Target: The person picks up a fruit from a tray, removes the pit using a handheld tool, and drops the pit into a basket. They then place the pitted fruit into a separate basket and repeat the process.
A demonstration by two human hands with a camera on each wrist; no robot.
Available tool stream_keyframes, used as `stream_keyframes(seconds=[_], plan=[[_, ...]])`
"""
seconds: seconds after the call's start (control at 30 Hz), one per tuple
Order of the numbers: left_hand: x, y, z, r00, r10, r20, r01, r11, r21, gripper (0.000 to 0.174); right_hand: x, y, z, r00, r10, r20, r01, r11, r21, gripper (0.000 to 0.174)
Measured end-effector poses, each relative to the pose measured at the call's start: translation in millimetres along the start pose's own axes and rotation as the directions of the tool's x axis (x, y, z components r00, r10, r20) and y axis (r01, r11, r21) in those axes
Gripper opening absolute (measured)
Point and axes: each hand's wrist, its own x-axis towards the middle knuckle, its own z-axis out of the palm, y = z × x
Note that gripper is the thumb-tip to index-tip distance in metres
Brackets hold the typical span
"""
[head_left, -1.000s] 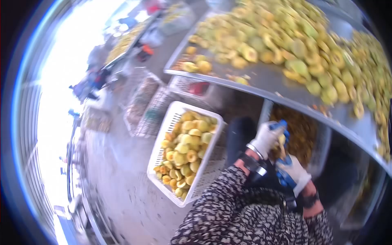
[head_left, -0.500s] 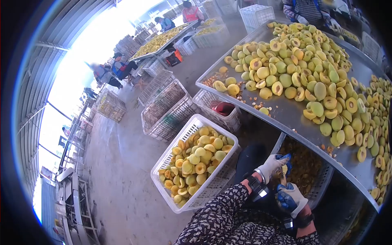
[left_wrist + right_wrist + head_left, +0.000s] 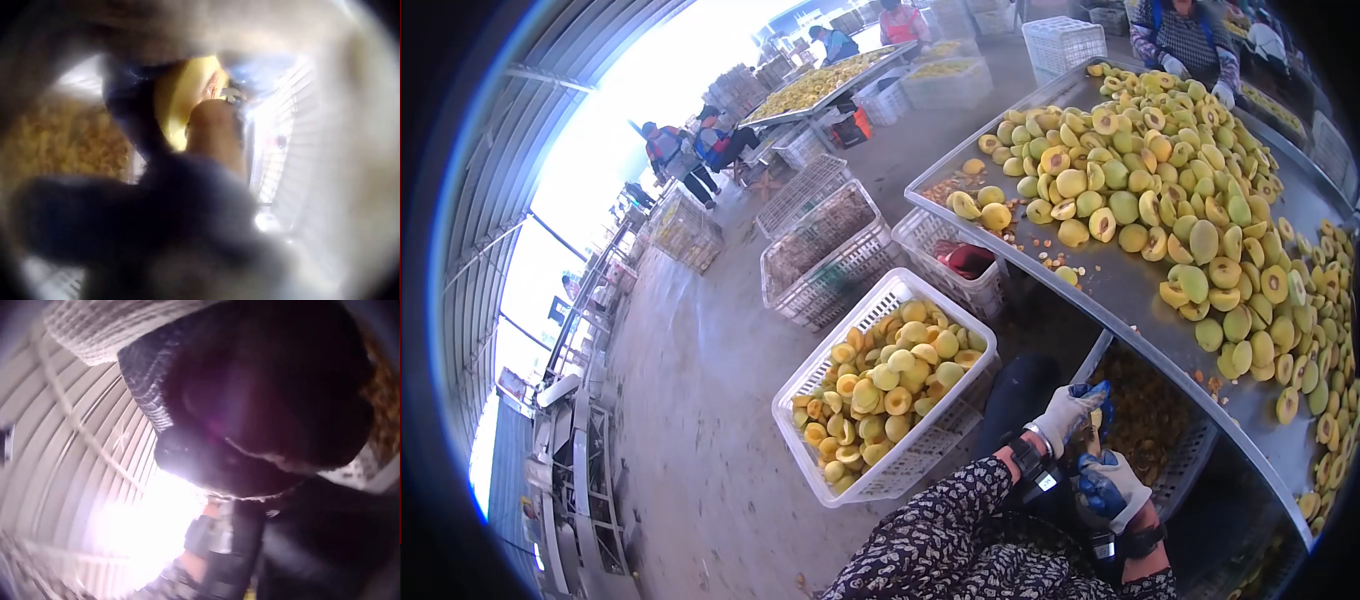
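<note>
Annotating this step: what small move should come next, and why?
Probably ease the metal tip of the wooden-handled tool into the reddish patch on the yellow stone fruit: the left hand grips the fruit, the right hand appears to hold the tool, and the tip sits beside that patch.

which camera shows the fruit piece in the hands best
The left wrist view: the yellow fruit piece appears large there, partly covered by gloved fingers. The head view shows only a sliver between the left hand and right hand; the right wrist view shows no clear sign of it.
</note>
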Motion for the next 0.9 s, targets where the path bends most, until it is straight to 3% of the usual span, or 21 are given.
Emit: stream_keyframes(seconds=[0.07, 0.1, 0.13, 0.17, 0.27, 0.3, 0.33, 0.37, 0.43, 0.47, 0.5, 0.53, 0.57, 0.6, 0.63, 0.67, 0.7, 0.77, 0.9], plan=[[0.0, 5.6, -1.0, 1.000, -0.018, 0.026, 0.017, 1.000, 0.017, 0.028, -3.8, -4.5, 1.3, 0.971, 0.005, 0.241, -0.074, 0.958, 0.278, 0.009], [2.8, 6.8, -3.4, 0.998, -0.036, 0.060, 0.033, 0.998, 0.047, 0.027, 1.6, -1.1, 2.1, 0.969, 0.007, 0.246, -0.075, 0.960, 0.271, 0.009], [2.2, 11.1, -4.7, 0.994, -0.054, 0.092, 0.047, 0.996, 0.077, 0.026, 10.1, 5.1, 4.7, 0.997, -0.052, 0.056, 0.053, 0.998, -0.017, 0.008], [0.7, 14.7, -5.9, 0.995, -0.047, 0.087, 0.041, 0.996, 0.074, 0.026, 15.8, 8.8, 6.7, 0.980, -0.167, -0.108, 0.125, 0.939, -0.320, 0.006], [-4.4, 18.7, -8.1, 0.995, -0.069, 0.077, 0.067, 0.997, 0.027, 0.024, 19.4, 9.6, 12.8, 0.957, -0.249, -0.151, 0.172, 0.902, -0.396, 0.008], [-5.8, 15.6, -8.9, 0.996, -0.035, 0.080, 0.052, 0.973, -0.225, 0.023, 17.2, 6.0, 14.3, 0.957, -0.249, -0.148, 0.173, 0.901, -0.397, 0.008], [-7.1, 13.3, -10.1, 0.997, -0.001, 0.075, 0.036, 0.885, -0.464, 0.023, 11.2, -2.2, 17.4, 0.983, -0.155, -0.095, 0.135, 0.971, -0.196, 0.009], [-7.5, 13.2, -11.4, 0.997, 0.000, 0.074, 0.035, 0.885, -0.464, 0.023, 6.5, -9.1, 20.4, 0.997, -0.074, -0.024, 0.074, 0.997, 0.011, 0.010], [-8.5, 10.6, -13.0, 0.995, 0.070, 0.073, -0.038, 0.927, -0.374, 0.021, 9.0, -4.6, 19.6, 0.998, -0.061, 0.002, 0.061, 0.998, 0.019, 0.011], [-6.1, 10.8, -14.6, 0.995, 0.071, 0.075, -0.037, 0.926, -0.376, 0.021, 20.6, 5.1, 15.4, 0.989, -0.120, -0.083, 0.098, 0.969, -0.225, 0.010], [-2.5, 12.0, -16.5, 0.995, 0.064, 0.077, -0.041, 0.963, -0.265, 0.020, 26.9, 13.4, 10.1, 0.969, -0.194, -0.152, 0.105, 0.884, -0.456, 0.011], [0.3, 10.9, -14.9, 0.995, 0.044, 0.085, -0.031, 0.988, -0.150, 0.020, 18.6, 5.6, 18.1, 0.968, -0.187, -0.167, 0.095, 0.889, -0.447, 0.011], [-10.1, 21.0, -6.1, 0.998, 0.016, 0.066, -0.003, 0.979, -0.203, 0.019, 4.2, -11.4, 34.3, 0.995, -0.084, -0.054, 0.074, 0.983, -0.170, 0.011], [-3.9, 18.0, -8.9, 0.995, 0.069, 0.066, -0.062, 0.993, -0.100, 0.018, -8.8, -21.9, 44.5, 0.998, -0.019, 0.060, 0.011, 0.991, 0.135, 0.013], [-4.4, 21.1, -8.2, 0.983, 0.080, 0.163, -0.065, 0.993, -0.094, 0.019, -14.2, -22.6, 43.9, 0.988, -0.012, 0.154, -0.036, 0.953, 0.301, 0.014], [-13.4, 32.6, 1.2, 0.988, 0.091, 0.124, -0.095, 0.995, 0.030, 0.020, -20.1, -23.8, 47.0, 0.983, -0.075, 0.166, 0.023, 0.956, 0.294, 0.014], [-11.3, 32.5, 3.5, 0.980, 0.108, 0.166, -0.118, 0.992, 0.049, 0.022, -15.8, -17.1, 41.7, 0.959, -0.115, 0.260, -0.009, 0.902, 0.432, 0.015], [0.9, 25.7, 7.4, 0.981, 0.103, 0.165, -0.112, 0.993, 0.047, 0.025, -20.7, -18.1, 38.4, 0.942, -0.132, 0.309, -0.047, 0.858, 0.511, 0.014], [-2.5, 23.4, 12.4, 0.955, 0.109, 0.277, -0.193, 0.935, 0.296, 0.023, -18.5, 0.2, 23.5, 0.898, -0.158, 0.410, -0.147, 0.770, 0.620, 0.011]])
